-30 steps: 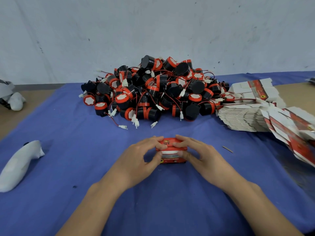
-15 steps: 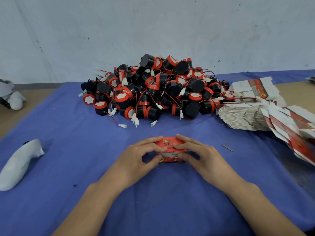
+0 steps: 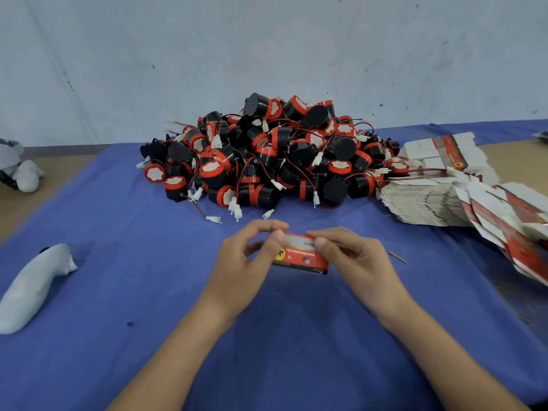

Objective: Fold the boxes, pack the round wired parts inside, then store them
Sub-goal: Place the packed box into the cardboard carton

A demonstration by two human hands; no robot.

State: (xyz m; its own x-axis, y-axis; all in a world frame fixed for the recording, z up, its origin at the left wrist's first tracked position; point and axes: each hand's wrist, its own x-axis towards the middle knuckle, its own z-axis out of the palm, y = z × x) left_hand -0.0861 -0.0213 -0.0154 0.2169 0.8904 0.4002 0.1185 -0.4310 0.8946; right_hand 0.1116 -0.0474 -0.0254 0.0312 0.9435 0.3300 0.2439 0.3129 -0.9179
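Red card shows between the two hands, where a small box (image 3: 301, 256) is held just above the blue cloth (image 3: 124, 262), near the middle of the table; the left hand (image 3: 246, 262) pinches its upper left corner with thumb and curled forefinger, and the right hand (image 3: 351, 256) grips its upper right end with bent fingers, so both hands are closed on the box; its front face, with a yellow mark and a line of print, tilts toward the camera. Behind the hands, well apart from them, lies a heap of round black-and-red parts (image 3: 267, 155) with red wires and white plugs trailing onto the cloth; just to the right of the heap, touching it, sits a fanned stack of flat unfolded boxes (image 3: 439, 203), which spreads toward the right edge. A thin dark strip (image 3: 397, 257) lies on the cloth near the right hand; a white handset (image 3: 32, 286) rests far to the left; a pale wall (image 3: 267, 48) stands behind.
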